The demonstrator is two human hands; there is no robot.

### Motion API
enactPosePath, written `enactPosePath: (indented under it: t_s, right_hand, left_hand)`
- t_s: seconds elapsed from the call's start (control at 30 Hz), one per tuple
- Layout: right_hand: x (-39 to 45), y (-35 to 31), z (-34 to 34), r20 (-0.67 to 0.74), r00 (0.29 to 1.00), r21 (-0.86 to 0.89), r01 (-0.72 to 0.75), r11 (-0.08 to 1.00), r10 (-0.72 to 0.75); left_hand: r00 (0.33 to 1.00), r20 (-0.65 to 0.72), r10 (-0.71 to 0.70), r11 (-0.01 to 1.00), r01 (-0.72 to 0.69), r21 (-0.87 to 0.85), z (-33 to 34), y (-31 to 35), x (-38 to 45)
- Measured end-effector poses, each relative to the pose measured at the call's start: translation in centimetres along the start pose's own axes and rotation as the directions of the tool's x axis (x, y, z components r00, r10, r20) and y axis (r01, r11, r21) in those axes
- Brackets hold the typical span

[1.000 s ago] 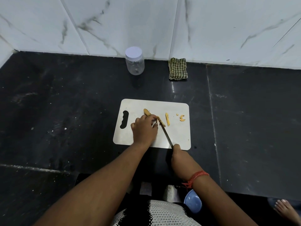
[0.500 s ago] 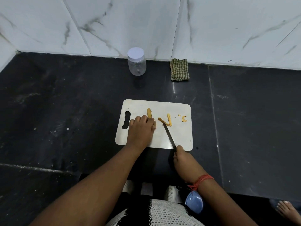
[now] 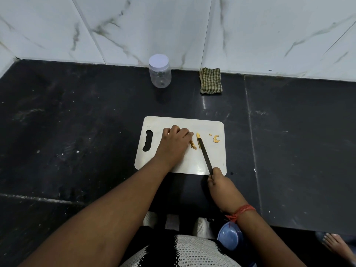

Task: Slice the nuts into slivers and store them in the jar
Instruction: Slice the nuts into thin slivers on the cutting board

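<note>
Left hand (image 3: 174, 143) has shifted onto the nut (image 3: 193, 145), fingers curled, pinning it for cutting. Right hand (image 3: 219, 183) grips knife (image 3: 205, 155), blade just beside a sliver (image 3: 197, 136).

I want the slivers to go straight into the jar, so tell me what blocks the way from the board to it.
On the counter nothing lies between the cutting board and the jar. The white lid is on the jar, though, so it closes the opening to the nut pieces.
</note>
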State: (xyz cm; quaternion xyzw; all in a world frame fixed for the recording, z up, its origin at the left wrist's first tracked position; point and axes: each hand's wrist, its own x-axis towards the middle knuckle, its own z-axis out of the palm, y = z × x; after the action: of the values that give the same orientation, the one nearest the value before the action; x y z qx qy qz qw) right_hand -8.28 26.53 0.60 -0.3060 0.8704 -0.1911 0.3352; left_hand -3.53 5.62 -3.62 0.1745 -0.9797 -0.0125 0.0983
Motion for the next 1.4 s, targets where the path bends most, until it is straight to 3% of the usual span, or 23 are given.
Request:
enactPosePath:
  t_s: [0.2,0.33,0.4,0.5,0.6,0.93,1.13,1.27,1.4]
  right_hand:
    - [-0.1,0.0,-0.2,0.002,1.000,0.004,-0.007,1.000,0.007]
    - [-0.1,0.1,-0.5,-0.004,1.000,0.006,-0.007,1.000,0.007]
    - [-0.2,0.0,-0.4,0.006,1.000,0.007,0.005,1.000,-0.005]
    - [-0.6,-0.3,0.7,0.064,0.997,-0.026,0.038,0.999,-0.036]
    - [-0.8,-0.4,1.8,0.095,0.995,-0.033,0.039,0.999,-0.036]
    - [-1.7,-1.0,2.6,0.004,1.000,-0.011,-0.028,1.000,0.028]
    - [-0.4,-2.6,2.8,0.010,1.000,-0.005,-0.006,1.000,0.006]
    - [-1.1,-2.0,3.3,-0.038,0.996,0.002,-0.082,0.997,0.082]
    - [-2.7,-1.1,4.0,-0.070,0.980,0.141,-0.176,0.974,0.187]
  left_hand:
    - [0.991,0.133,-0.032,0.993,0.016,0.116,-0.5,0.2,0.9]
    - [0.986,0.153,-0.070,0.997,0.067,0.024,-1.4,0.2,1.0]
    - [0.975,0.095,-0.202,0.971,0.212,-0.109,-2.1,0.1,0.2]
    - [0.885,0.063,-0.461,0.822,0.453,-0.346,-2.4,0.0,-1.7]
    - [0.822,0.104,-0.560,0.718,0.544,-0.433,-1.9,0.3,-4.3]
    - [0.922,0.106,-0.373,0.860,0.387,-0.333,-0.5,1.3,-8.1]
    - [0.939,0.127,-0.320,0.877,0.345,-0.336,-0.2,1.8,-7.7]
    - [0.936,0.147,-0.319,0.872,0.351,-0.342,-0.2,1.7,-7.2]
    - [0.933,0.166,-0.318,0.860,0.358,-0.363,-0.1,1.7,-6.7]
